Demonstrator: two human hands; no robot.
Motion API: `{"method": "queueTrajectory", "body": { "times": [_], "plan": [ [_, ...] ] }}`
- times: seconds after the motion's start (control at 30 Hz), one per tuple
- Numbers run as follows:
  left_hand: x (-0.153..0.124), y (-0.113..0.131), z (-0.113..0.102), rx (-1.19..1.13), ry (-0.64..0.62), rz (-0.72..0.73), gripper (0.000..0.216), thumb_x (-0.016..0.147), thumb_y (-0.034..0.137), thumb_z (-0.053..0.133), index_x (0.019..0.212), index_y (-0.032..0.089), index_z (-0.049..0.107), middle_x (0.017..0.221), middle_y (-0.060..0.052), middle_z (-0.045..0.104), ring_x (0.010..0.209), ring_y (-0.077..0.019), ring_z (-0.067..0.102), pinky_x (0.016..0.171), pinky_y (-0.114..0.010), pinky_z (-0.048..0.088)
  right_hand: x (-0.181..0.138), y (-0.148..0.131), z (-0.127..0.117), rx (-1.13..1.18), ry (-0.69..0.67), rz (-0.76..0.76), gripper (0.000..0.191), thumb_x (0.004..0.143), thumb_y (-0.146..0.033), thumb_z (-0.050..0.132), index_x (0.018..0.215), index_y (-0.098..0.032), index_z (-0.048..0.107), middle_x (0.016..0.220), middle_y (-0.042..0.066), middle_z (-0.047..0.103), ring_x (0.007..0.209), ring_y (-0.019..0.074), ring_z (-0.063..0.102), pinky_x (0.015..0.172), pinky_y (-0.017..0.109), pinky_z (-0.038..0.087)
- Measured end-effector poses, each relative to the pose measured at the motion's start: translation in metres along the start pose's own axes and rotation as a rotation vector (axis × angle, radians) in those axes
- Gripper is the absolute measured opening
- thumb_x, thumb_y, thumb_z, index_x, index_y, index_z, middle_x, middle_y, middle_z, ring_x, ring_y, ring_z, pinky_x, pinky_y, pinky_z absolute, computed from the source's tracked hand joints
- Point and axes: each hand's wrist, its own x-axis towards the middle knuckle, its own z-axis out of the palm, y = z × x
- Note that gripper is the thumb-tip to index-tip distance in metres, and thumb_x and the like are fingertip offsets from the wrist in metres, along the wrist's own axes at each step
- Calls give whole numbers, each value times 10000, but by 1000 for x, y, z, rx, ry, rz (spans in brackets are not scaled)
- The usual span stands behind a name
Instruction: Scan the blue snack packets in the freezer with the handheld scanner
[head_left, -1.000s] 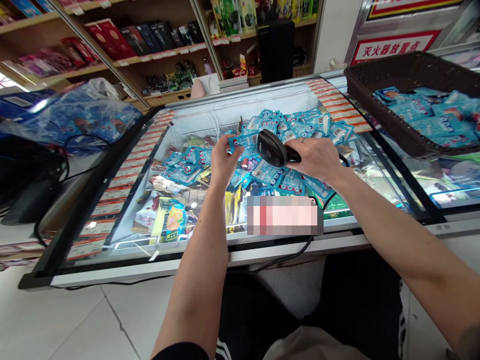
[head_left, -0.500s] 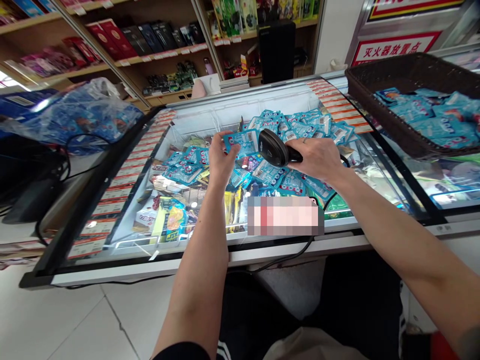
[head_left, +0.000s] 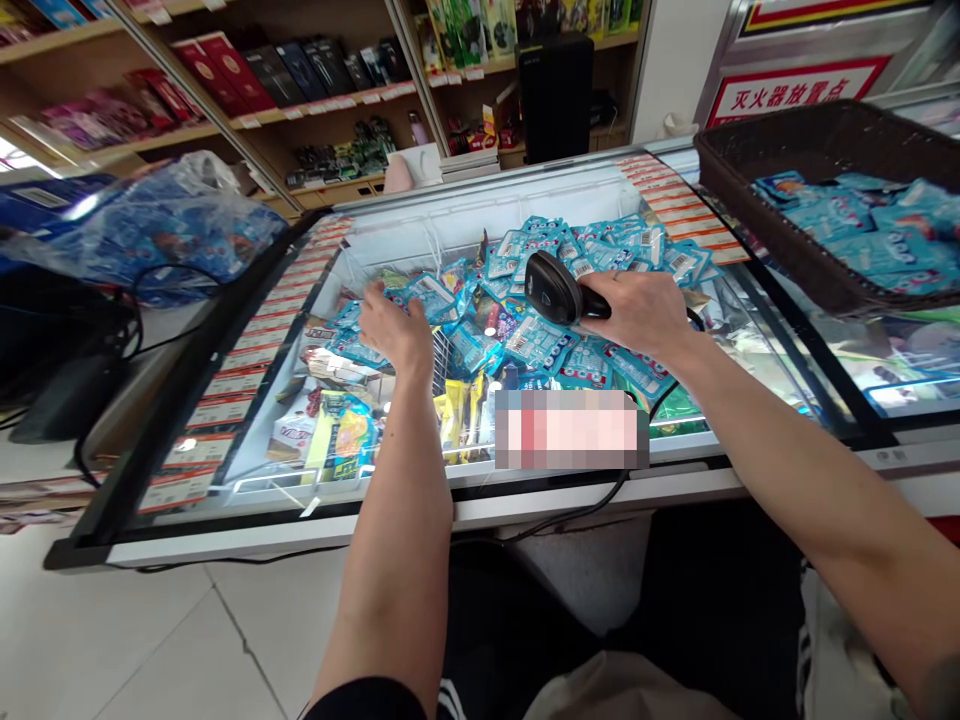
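Note:
My right hand (head_left: 646, 310) is wrapped round the handle of a black barcode scanner (head_left: 553, 288), whose head points left over the pile. My left hand (head_left: 395, 325) hovers above the left part of the freezer's contents, its fingers apart and holding nothing that I can see. Just beyond its fingertips lies a blue packet (head_left: 433, 297) with a white label. Many similar blue packets (head_left: 538, 342) are heaped loosely below the scanner and behind it. Some packets under my left hand are hidden by it.
Both hands work over a glass-topped chest freezer (head_left: 420, 215) with price labels (head_left: 247, 345) along its side. A dark basket (head_left: 750, 230) of blue packets stands at the right. A plastic-wrapped bundle (head_left: 180, 235) sits at the left. The scanner's black cable (head_left: 577, 515) hangs along the front edge.
My left hand has let go of the blue packet it held before the scanner and moved left, fingers opening. My right hand and the scanner have hardly moved.

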Motion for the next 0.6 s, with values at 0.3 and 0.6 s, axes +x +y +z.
{"method": "queueTrajectory", "body": {
  "times": [0.3, 0.6],
  "plan": [
    [-20, 18, -2, 185, 49, 251, 303, 811, 223, 622, 1112, 243, 593, 1335, -131, 493, 1324, -367, 394, 1093, -604, 286, -1, 1, -1, -11, 2, -6, 405, 877, -466, 553, 1166, -201, 655, 943, 82, 734, 832, 250, 641, 624, 304, 288],
    [-27, 36, -3, 173, -299, 322, 234, 892, 399, 525, 940, 225, 675, 1067, -109, 652, 1111, -313, 563, 1039, -489, 364, 0, 1, 1, -26, -9, 8, 414, 878, -477, 558, 1178, -207, 652, 946, 82, 736, 827, 250, 641, 627, 305, 297]
  ]
}}
